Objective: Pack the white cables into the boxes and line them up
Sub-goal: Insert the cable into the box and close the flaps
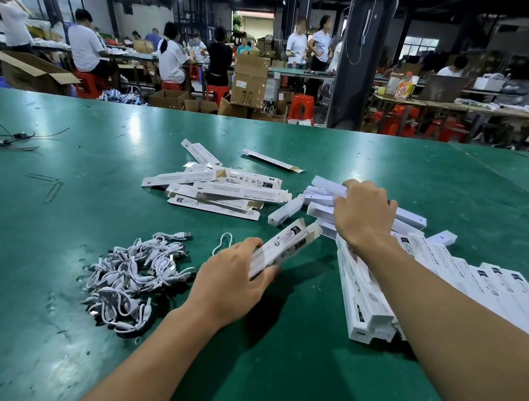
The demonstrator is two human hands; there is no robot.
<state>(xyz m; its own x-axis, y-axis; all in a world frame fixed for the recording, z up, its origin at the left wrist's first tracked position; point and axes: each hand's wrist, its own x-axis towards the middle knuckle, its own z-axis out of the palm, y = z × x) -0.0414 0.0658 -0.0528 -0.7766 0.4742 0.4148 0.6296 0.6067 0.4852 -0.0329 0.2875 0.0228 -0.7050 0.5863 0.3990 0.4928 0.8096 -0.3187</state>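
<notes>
My left hand (231, 280) grips a long white box (285, 246) by its near end; the far flap of that box stands open. My right hand (365, 214) reaches over a heap of plain white boxes (320, 201) and its fingers curl over them. A pile of coiled white cables (134, 275) lies on the green table (65, 216) to the left of my left hand, and one loose cable loop (223, 243) lies just beyond it. Flat, open boxes (220, 187) are scattered at mid-table. A row of packed boxes (440, 287) runs under my right forearm.
Thin black wires (8, 140) lie at the far left of the table. Beyond the far edge sit people on red stools (302, 108), cardboard cartons (250, 79) and a dark pillar (359, 59).
</notes>
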